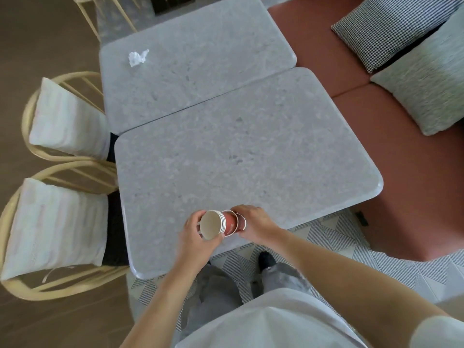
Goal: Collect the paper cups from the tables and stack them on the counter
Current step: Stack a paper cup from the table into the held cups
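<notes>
Both hands hold a nested stack of paper cups [221,224] on its side, just above the near edge of the table [251,156]. The left hand [194,234] curls round the open-mouth end, where several rims show, and the right hand [253,223] grips the red cup at the other end. This looks like the nesting step: one cup being seated into the stack. Beyond the hands both table tops show no more cups, only a crumpled napkin [137,57] on the far one. The next move likely calls for pressing the cups snug, then carrying them to the counter, which is out of view.
</notes>
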